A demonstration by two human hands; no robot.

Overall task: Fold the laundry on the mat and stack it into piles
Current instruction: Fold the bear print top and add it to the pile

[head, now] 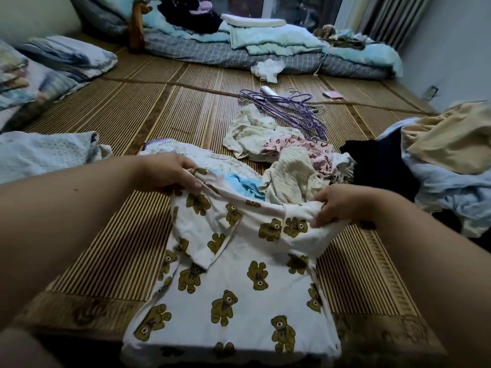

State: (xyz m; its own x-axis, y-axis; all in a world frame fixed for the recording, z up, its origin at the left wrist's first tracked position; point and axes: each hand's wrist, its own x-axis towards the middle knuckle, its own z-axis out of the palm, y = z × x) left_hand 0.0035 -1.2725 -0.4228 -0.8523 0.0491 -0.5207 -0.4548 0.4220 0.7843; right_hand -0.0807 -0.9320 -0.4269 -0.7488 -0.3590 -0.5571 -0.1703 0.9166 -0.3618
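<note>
A white garment printed with brown teddy bears point(239, 288) lies spread on the woven bamboo mat point(111, 235) right in front of me. My left hand point(170, 171) pinches its far edge at the left. My right hand point(342, 205) grips the same edge at the right, bunching the cloth, and the edge is lifted off the mat. Just beyond lies a loose heap of laundry point(287, 160): cream, pink-patterned and light blue pieces. A dotted white garment point(186, 152) sits behind my left hand.
Purple wire hangers point(292, 107) lie on the mat past the heap. A black garment point(380, 166), pale blue cloth and a tan piece point(451, 139) pile up at the right. Folded bedding point(39, 152) and pillows point(53, 65) sit at the left; mattresses point(239, 54) at the back.
</note>
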